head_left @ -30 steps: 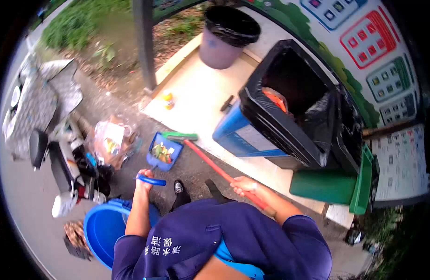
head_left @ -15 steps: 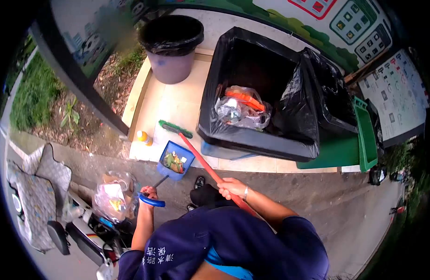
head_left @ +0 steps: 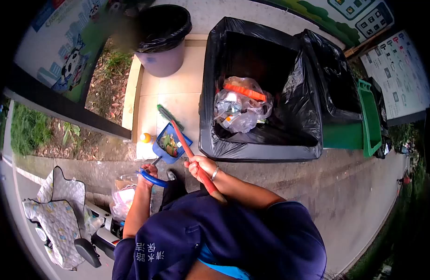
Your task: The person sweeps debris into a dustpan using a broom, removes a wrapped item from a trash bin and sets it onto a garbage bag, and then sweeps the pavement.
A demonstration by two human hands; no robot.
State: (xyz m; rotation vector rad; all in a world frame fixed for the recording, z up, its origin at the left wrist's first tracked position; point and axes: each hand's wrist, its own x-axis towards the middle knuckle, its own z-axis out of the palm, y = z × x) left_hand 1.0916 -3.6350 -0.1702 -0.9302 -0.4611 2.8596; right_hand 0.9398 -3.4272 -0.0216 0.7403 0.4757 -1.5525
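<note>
My left hand (head_left: 149,173) is closed round the handle of a blue dustpan (head_left: 181,138), which has leaves and scraps in it. My right hand (head_left: 201,168) grips the red stick of a broom (head_left: 181,136). The broom's green bristle head (head_left: 167,113) rests on the pale tiles just beyond the dustpan. An orange bottle (head_left: 146,137) stands to the left of the dustpan.
A large bin lined with black plastic (head_left: 266,151) holds bagged rubbish. Beside it are a green bin (head_left: 343,136) and a round lined bin (head_left: 163,60). A dark post (head_left: 75,112), plastic bags (head_left: 124,198) and a scooter with a quilted cover (head_left: 58,224) are on the left.
The view has turned and moved closer to the bins. The dustpan and broom have moved from the dark ground onto the tiles, near the orange bottle. Both hands keep their hold.
</note>
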